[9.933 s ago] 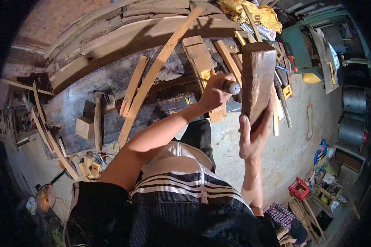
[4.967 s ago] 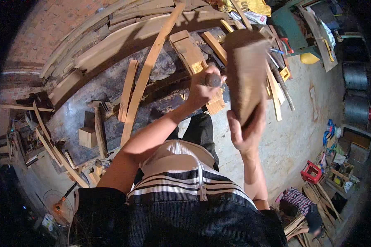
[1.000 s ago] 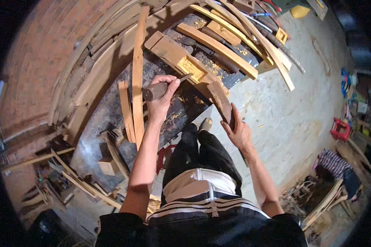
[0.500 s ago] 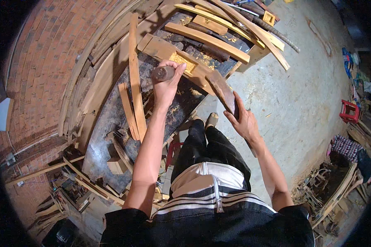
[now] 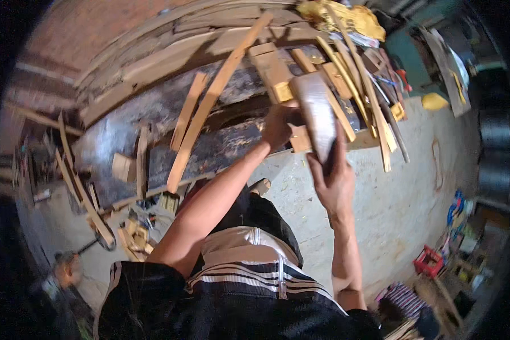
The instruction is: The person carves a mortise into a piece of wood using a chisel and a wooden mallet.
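Observation:
My right hand grips a thick, flat wooden club, raised and blurred by motion, its upper end over the workpiece. My left hand is closed just to the left of the club, its fingers partly hidden. A bit of the dark wooden handle shows in it; the handle's lower end is out of sight. Beneath the hands lies a light wooden beam with a recess and pale wood chips. The club covers the beam's middle, and its near end sticks out past the dark bench.
Long wooden strips lie on the bench to the left, and more slats to the right. A yellow bag sits at the back. Another person is at lower left. A red stool stands on the floor at right.
My view has turned, so the bench now lies more across the picture. The club has come up between the hands, nearer to my left hand, which still holds the dark handle.

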`<state>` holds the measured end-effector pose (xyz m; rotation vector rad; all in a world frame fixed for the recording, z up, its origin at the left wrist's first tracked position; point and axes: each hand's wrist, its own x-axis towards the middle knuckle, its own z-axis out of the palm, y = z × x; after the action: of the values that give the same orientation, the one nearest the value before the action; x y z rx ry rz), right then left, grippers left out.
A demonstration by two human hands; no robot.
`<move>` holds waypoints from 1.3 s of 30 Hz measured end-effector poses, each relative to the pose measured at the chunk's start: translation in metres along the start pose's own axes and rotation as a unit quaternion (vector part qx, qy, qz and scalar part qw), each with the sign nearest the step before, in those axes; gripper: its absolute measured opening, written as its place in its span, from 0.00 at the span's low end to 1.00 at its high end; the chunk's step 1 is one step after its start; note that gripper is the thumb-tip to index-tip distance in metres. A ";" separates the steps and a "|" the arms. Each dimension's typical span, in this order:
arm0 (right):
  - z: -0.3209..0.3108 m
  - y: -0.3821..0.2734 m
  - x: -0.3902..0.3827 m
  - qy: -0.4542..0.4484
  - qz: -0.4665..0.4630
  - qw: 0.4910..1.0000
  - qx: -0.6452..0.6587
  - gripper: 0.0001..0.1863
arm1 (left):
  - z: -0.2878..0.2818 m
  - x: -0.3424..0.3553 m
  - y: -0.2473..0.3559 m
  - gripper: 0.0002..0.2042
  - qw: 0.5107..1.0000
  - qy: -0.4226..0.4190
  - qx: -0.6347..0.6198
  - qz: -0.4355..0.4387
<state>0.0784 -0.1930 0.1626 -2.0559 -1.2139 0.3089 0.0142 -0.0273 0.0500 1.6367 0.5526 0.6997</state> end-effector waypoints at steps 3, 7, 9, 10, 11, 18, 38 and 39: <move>-0.004 -0.013 -0.009 0.084 -0.052 0.993 0.058 0.46 | 0.010 -0.003 0.012 0.11 0.991 -0.004 -0.130 0.036; -0.001 -0.022 0.006 -0.092 0.126 0.988 -0.006 0.45 | 0.016 0.001 -0.031 0.08 0.995 0.065 0.000 0.081; 0.001 -0.014 0.004 -0.051 0.133 0.989 0.036 0.45 | 0.008 0.012 -0.018 0.03 0.996 0.050 -0.014 0.077; 0.004 -0.008 -0.001 -0.016 0.133 0.988 0.081 0.45 | 0.002 0.015 -0.010 0.03 0.996 0.041 -0.021 0.073; 0.005 -0.004 -0.004 0.007 0.150 0.984 0.100 0.45 | -0.011 0.025 0.002 0.06 0.999 0.016 0.002 0.035; 0.014 0.006 -0.011 0.042 0.207 0.973 0.091 0.42 | -0.081 0.090 -0.013 0.10 0.971 0.084 -0.200 -0.096; 0.012 -0.049 0.041 0.085 0.162 0.963 0.200 0.46 | -0.057 0.087 0.002 0.12 0.992 -0.054 -0.113 -0.018; 0.012 -0.051 0.045 0.099 0.094 0.976 0.167 0.46 | -0.051 0.082 0.003 0.12 0.997 -0.032 -0.065 -0.003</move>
<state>0.0618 -0.1348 0.1959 -1.8571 -0.7896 0.3618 0.0356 0.0643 0.0700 1.5297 0.4556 0.6634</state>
